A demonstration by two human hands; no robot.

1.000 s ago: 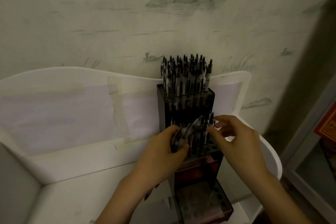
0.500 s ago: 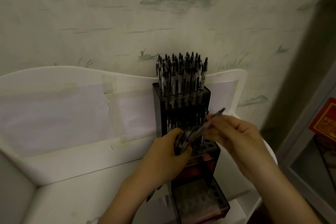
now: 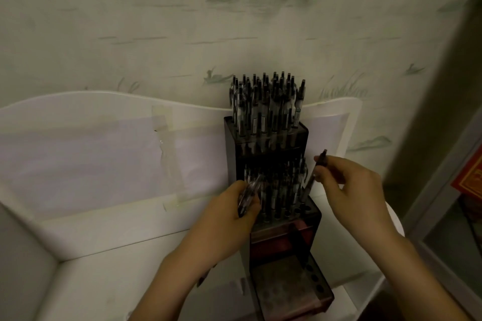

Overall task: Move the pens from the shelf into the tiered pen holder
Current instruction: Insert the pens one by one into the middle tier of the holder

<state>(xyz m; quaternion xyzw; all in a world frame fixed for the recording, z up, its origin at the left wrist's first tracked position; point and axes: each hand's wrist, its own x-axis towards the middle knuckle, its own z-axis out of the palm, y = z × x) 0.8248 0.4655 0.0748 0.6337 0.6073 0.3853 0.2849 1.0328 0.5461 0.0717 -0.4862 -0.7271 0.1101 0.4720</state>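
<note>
A dark tiered pen holder (image 3: 313,219) stands on the white shelf (image 3: 78,281) against the wall. Its top tier is packed with upright pens (image 3: 266,104). The middle tier holds several pens, with a few open holes at its right. My right hand (image 3: 349,190) pinches a single pen (image 3: 314,177), tilted, with its lower tip at a hole on the right of the middle tier. My left hand (image 3: 229,216) grips a small bundle of pens (image 3: 249,195) just left of the middle tier. The bottom tier (image 3: 287,292) shows only bare holes.
The shelf has a wavy white back panel (image 3: 104,138) with taped paper. A side wall (image 3: 23,255) closes the shelf at the left. Past the shelf's right edge stands a cabinet (image 3: 448,229) with a red item (image 3: 472,180).
My right hand drew one pen out of the bundle in my left hand, swung it upright and brought it down to the right side of the middle tier. My left hand stayed beside the holder.
</note>
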